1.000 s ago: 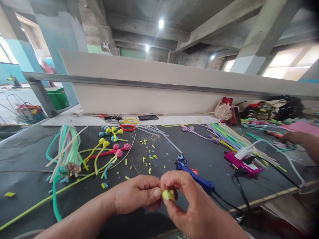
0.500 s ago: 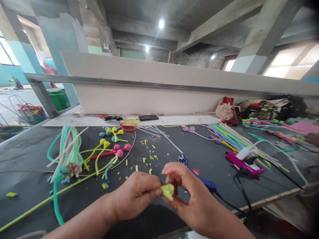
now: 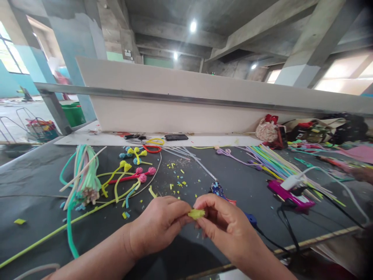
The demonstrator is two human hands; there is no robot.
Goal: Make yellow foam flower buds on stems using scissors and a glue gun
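Low over the near part of the dark table, my left hand (image 3: 161, 221) pinches a small yellow-green foam-like piece (image 3: 196, 213) between thumb and fingertips. The piece has a ragged, frilled end. From the other side, my right hand (image 3: 224, 225) closes its thumb and curled fingers about that end. Just beyond my right hand lies a blue corded tool (image 3: 217, 189), partly hidden by it; it looks like a glue gun with a clear stick. Yellow and blue scraps (image 3: 177, 184) are scattered ahead of my hands.
At left lie a bundle of pastel strips (image 3: 87, 179) and knobbed yellow and pink stems (image 3: 136, 177). More coloured strips (image 3: 271, 161) lie to the right, near a magenta power strip (image 3: 291, 196) with cables. A phone (image 3: 176, 137) rests at the back. Another person's hand (image 3: 363, 174) shows at far right.
My right hand's fingers have closed in around the yellow piece, which looks narrower at its frilled end. My left hand keeps its pinch. The view has shifted slightly.
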